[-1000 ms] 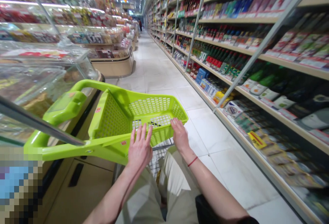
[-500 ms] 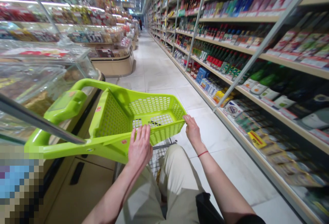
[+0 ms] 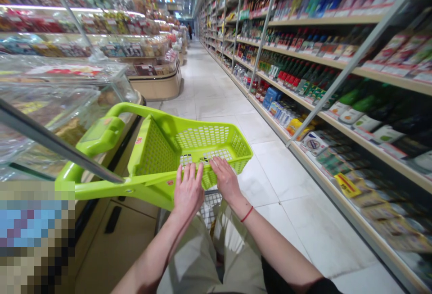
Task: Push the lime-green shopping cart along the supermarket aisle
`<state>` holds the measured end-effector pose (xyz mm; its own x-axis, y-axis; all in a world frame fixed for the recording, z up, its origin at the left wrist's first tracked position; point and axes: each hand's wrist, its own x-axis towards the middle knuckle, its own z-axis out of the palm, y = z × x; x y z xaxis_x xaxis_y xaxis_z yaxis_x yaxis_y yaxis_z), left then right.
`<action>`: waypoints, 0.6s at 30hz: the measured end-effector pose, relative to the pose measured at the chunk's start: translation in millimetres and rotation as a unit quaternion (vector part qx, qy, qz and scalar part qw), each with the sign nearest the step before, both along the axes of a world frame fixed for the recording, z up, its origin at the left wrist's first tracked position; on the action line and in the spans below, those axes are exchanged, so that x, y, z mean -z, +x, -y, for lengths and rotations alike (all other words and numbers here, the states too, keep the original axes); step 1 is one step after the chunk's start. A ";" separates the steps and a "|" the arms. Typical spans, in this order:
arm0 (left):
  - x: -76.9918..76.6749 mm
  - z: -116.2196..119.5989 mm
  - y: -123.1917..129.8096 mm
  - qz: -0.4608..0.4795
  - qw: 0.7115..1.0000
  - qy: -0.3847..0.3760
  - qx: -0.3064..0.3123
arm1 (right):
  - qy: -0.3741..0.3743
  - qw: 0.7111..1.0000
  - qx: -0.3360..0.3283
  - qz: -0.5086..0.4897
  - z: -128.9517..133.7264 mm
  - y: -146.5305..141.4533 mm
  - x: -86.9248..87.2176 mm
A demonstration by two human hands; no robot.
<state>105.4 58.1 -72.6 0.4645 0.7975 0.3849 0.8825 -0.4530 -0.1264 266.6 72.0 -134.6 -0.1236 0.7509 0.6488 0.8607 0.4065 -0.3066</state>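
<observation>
A bright green shopping cart (image 3: 155,185) stands crosswise before me, its handle to the left and its perforated basket to the right. My left hand (image 3: 189,188) rests on the near rim, fingers curled over the edge. Close beside it, my right hand (image 3: 227,181), with a red string on the wrist, has its fingertips over the same rim. Both hands are closed on the rim; their thumbs are mostly hidden. Through the basket's holes, the lower wire part shows.
Shelves (image 3: 305,57) of bottles and packs line the right side. Glass-sided food bins (image 3: 111,84) and a display of bagged goods (image 3: 135,48) stand at left. A tiled aisle (image 3: 211,82) runs ahead, with a distant person (image 3: 190,31).
My right hand has moved left from the basket's far right corner to the near rim beside my left hand. The view has shifted slightly, so the cart appears farther right.
</observation>
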 end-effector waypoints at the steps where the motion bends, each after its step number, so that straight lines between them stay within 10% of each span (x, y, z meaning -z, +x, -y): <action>1: -0.3 0.0 0.1 0.000 1.000 0.000 0.000 | 0.002 1.000 0.002 0.001 -0.3 6.6 1.0; 8: -0.3 -0.4 0.1 0.001 1.000 0.006 0.000 | -0.002 0.997 0.060 -0.044 -3.3 59.8 13.2; 18: 2.2 -1.5 -1.7 -0.007 1.000 0.021 0.000 | 0.010 1.000 0.014 0.018 -1.7 20.5 1.9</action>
